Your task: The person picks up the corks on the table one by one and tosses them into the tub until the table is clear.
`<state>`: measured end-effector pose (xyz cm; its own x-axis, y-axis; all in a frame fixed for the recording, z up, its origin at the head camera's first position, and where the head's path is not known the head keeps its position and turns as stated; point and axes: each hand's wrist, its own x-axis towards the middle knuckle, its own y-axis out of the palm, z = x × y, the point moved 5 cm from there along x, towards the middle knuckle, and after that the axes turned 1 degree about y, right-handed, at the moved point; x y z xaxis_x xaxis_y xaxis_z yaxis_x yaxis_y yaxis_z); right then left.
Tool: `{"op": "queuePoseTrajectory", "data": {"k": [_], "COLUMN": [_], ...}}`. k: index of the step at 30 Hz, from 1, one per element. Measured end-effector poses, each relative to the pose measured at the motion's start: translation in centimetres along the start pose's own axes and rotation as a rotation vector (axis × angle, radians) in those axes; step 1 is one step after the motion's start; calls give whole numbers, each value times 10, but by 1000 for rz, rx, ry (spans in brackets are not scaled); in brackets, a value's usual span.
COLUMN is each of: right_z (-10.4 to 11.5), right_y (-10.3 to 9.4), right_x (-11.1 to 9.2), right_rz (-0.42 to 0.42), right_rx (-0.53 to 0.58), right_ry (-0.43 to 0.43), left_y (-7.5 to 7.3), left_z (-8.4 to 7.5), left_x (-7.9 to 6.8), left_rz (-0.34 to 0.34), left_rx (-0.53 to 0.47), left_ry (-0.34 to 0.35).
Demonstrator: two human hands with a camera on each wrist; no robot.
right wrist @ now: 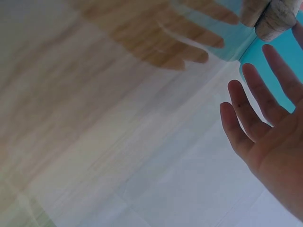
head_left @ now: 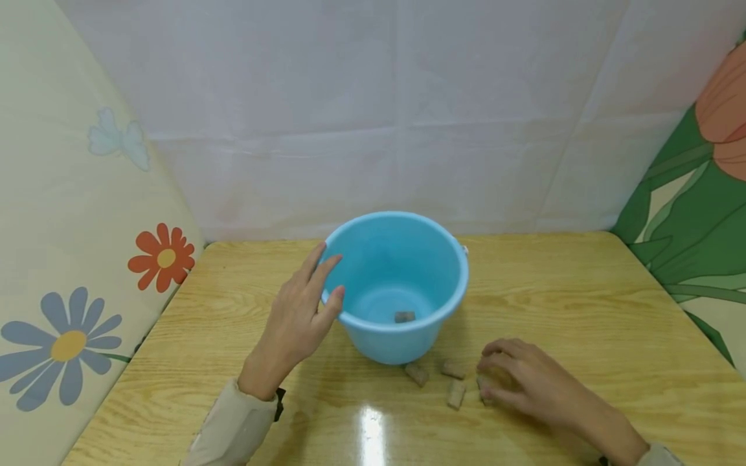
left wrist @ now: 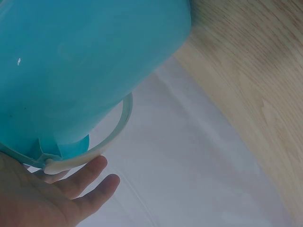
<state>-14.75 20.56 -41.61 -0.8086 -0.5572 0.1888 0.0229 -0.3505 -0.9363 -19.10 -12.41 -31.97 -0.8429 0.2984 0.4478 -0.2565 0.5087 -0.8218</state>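
A light-blue bucket [head_left: 393,343] stands upright on the table, one brownish cork-like cylinder [head_left: 405,316] lying inside it. My left hand [head_left: 297,314] holds the bucket's left rim, thumb and index fingertips over the inside, other fingers outside by the pale handle [left wrist: 113,135]. In front of the bucket lie several more such cylinders [head_left: 456,393]. My right hand [head_left: 533,385] is low over the table, palm side toward the rightmost cylinder [head_left: 484,389], thumb and fingertips right beside it. In the right wrist view its fingers are spread and extended, close to a cylinder [right wrist: 275,20].
The glossy wood-grain table [head_left: 583,298] reflects light near its front. A white sheet [head_left: 326,129] hangs along the back edge. Flower-patterned panels flank both sides, one with a red flower [head_left: 166,257] at left, one with green leaves [head_left: 699,220] at right.
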Motion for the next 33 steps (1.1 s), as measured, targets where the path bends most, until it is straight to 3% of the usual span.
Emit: {"op": "queuePoseTrajectory", "data": {"k": [6, 13, 24, 33], "right_z": [-2, -2, -2, -1], "right_y": [2, 2, 5, 1], "right_x": [0, -2, 0, 2], "right_rz": [46, 53, 118, 111], "right_rx": [45, 31, 82, 74], "right_ry": [45, 7, 12, 31], "left_y": [0, 0, 0, 0], "left_z": [0, 0, 1, 0], "left_x": [0, -1, -1, -1], "left_rz": [2, 4, 8, 7], "left_rx": [-4, -6, -13, -4], "left_ry": [-5, -7, -12, -13]}}
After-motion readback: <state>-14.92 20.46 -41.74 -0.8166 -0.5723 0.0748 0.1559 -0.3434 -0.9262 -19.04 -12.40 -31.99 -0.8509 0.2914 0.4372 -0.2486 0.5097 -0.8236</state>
